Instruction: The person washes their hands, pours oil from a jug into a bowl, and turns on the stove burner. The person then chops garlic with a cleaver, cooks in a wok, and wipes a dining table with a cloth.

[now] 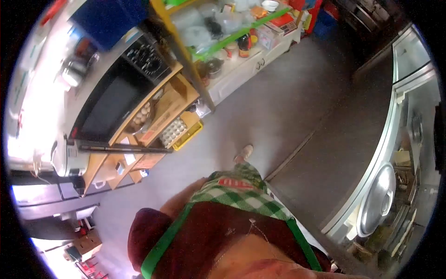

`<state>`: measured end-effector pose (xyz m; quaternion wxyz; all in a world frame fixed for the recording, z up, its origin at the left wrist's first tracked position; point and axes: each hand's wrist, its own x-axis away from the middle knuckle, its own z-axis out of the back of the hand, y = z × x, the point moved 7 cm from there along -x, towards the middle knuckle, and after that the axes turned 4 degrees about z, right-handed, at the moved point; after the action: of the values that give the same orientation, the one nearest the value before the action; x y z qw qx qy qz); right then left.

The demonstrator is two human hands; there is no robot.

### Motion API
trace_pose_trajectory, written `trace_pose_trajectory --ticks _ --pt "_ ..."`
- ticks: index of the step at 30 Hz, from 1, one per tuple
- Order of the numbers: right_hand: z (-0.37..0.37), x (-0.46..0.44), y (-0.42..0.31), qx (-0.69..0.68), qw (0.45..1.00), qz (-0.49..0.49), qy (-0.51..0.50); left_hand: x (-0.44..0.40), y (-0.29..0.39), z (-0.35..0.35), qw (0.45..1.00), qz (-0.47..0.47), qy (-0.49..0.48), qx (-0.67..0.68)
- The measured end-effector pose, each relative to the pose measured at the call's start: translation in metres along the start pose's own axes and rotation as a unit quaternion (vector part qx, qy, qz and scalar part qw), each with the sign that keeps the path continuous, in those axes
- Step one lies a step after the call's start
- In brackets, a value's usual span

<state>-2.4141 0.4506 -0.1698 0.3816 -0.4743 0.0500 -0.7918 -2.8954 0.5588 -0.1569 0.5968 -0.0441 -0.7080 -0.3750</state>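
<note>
Below me is my own body in a dark red shirt [213, 232] and a green-and-white checked apron [232, 197] with green straps. My left forearm [183, 197] comes out of its sleeve and runs forward beside the apron. The fingers of that hand are hidden, and whatever they might hold or touch cannot be made out. My right hand is out of sight. One shoe [247, 149] shows on the grey floor ahead of the apron.
To the left, a shelf unit carries a black microwave [111, 100], a bowl of eggs [141, 116], an egg tray [173, 133] and a white cooker [69, 158]. Bottles and bags fill a green-edged rack [251, 35] ahead. A metal lid [377, 200] is at right.
</note>
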Motion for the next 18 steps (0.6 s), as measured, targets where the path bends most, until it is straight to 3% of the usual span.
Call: trace_pose_trajectory --ticks 1,2,4,5,6,7,9,10,12,13,15,16,18 --pt "0.005 -0.018 -0.005 0.003 1.000 -0.006 0.009 0.058 0.109 0.004 0.994 -0.053 -0.056 -0.079" --pt "0.012 -0.038 -0.012 0.007 1.000 -0.008 0.016 0.022 0.143 0.042 0.975 -0.049 0.072 -0.206" --pt "0.035 -0.073 -0.029 0.028 0.999 -0.008 0.036 -0.036 0.184 0.081 0.857 -0.025 0.298 -0.419" --pt "0.056 -0.098 -0.051 0.044 0.997 0.003 0.056 -0.072 0.225 0.109 0.855 -0.183 0.369 -0.315" --pt "0.074 -0.121 -0.066 0.063 0.995 0.009 0.070 -0.072 0.293 0.116 0.800 -0.240 0.425 -0.348" --pt "0.093 -0.146 -0.086 0.081 0.992 0.022 0.093 -0.076 0.354 0.133 0.801 -0.236 0.433 -0.341" --pt "0.150 -0.193 -0.145 0.047 0.980 0.061 0.184 -0.011 0.500 0.137 0.793 -0.341 0.446 -0.238" --pt "0.182 -0.209 -0.180 -0.027 0.969 0.089 0.227 0.014 0.558 0.139 0.704 -0.408 0.516 -0.270" --pt "0.237 -0.219 -0.255 -0.308 0.906 0.164 0.241 0.025 0.655 0.168 0.715 -0.469 0.468 -0.223" --pt "0.261 -0.220 -0.294 -0.411 0.859 0.183 0.243 0.023 0.692 0.185 0.703 -0.445 0.512 -0.213" --pt "0.292 -0.275 -0.314 -0.318 0.864 0.259 0.292 0.012 0.755 0.215 0.691 -0.430 0.551 -0.186" --pt "0.304 -0.317 -0.314 -0.177 0.864 0.323 0.343 0.004 0.789 0.233 0.689 -0.443 0.549 -0.168" --pt "0.307 -0.376 -0.313 -0.008 0.842 0.364 0.398 -0.037 0.849 0.286 0.642 -0.445 0.593 -0.194"
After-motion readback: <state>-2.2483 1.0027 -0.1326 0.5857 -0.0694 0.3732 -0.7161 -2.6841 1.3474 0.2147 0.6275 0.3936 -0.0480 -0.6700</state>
